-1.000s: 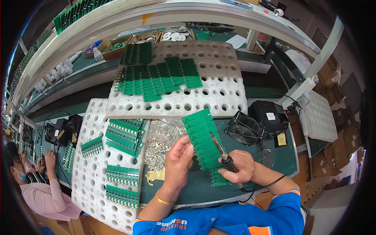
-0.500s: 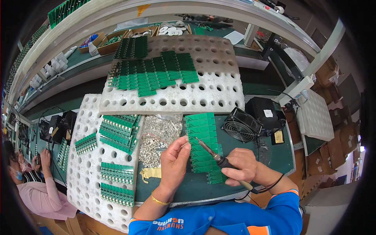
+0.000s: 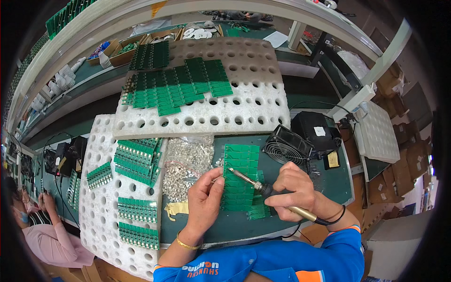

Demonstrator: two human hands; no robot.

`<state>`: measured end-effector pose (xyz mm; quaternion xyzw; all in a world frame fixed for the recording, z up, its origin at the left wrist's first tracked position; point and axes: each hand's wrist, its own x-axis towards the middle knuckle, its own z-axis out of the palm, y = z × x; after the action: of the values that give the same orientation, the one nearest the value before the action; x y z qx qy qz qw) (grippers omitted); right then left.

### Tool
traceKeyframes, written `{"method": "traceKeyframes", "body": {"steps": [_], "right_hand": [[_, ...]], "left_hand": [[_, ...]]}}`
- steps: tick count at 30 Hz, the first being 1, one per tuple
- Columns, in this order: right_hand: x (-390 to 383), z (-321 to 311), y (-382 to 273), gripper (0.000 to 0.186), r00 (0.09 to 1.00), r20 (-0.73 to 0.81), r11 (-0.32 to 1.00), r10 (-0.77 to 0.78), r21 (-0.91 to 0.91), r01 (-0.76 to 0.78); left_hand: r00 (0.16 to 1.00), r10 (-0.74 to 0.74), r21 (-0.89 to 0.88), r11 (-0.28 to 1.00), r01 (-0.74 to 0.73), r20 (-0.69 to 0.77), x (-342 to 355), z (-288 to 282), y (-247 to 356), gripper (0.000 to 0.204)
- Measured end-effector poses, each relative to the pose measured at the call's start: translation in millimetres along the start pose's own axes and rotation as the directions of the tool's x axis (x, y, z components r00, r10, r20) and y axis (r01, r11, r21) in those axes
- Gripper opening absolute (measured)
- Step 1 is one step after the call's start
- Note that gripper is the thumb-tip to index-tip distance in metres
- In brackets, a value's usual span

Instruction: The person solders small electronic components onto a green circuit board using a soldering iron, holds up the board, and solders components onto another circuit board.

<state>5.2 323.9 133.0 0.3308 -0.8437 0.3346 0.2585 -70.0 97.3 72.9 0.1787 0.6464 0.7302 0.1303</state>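
At your far left a co-worker (image 3: 58, 242) sits at the bench. Just right of that, your near foam sheet (image 3: 99, 211) bears strips (image 3: 137, 209) of green circuit board, some overlapping. The far foam sheet (image 3: 235, 113) overlaps its far end and carries a spread of green panels (image 3: 176, 87). Right of the near sheet lies a clear bag (image 3: 185, 164) of small metal parts, with yellow tape (image 3: 177, 208) at its near end. Your left hand (image 3: 206, 195) has thumb and fingertips drawn together at the left edge of the board (image 3: 240, 195); you cannot tell what small piece, if any, they pinch. That board stands in front of you, and another board (image 3: 258, 211) shows past its near right corner. The iron (image 3: 266, 189) slants left across it, tip near the left edge; contact is unclear. Your right hand (image 3: 295, 190) is closed around the iron's handle. Farther right are a fan (image 3: 287, 148) and a black box (image 3: 315, 131).
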Motion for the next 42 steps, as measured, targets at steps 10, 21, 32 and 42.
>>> {"method": "traceKeyframes", "body": {"steps": [10,21,32,42], "right_hand": [[-1.4,3.9,4.5,0.038,1.000,-0.004,0.999,0.023,0.033,-0.023],[-3.0,2.1,5.0,0.038,1.000,0.006,0.999,0.021,0.034,-0.021],[-1.7,0.3,4.2,0.038,0.999,0.024,0.999,0.028,0.036,-0.029],[-1.9,-6.3,-0.6,0.038,1.000,-0.001,0.999,0.031,0.043,-0.031]], "left_hand": [[1.000,-0.022,0.002,1.000,0.022,0.012,-1.8,-0.7,0.6,0.025],[1.000,-0.017,0.007,1.000,0.017,0.021,-1.8,-0.2,1.4,0.025],[1.000,-0.011,0.015,1.000,0.010,0.016,-2.5,-1.3,0.3,0.024],[0.999,-0.029,-0.021,0.999,0.030,0.021,-0.5,-1.6,1.3,0.025]]}}
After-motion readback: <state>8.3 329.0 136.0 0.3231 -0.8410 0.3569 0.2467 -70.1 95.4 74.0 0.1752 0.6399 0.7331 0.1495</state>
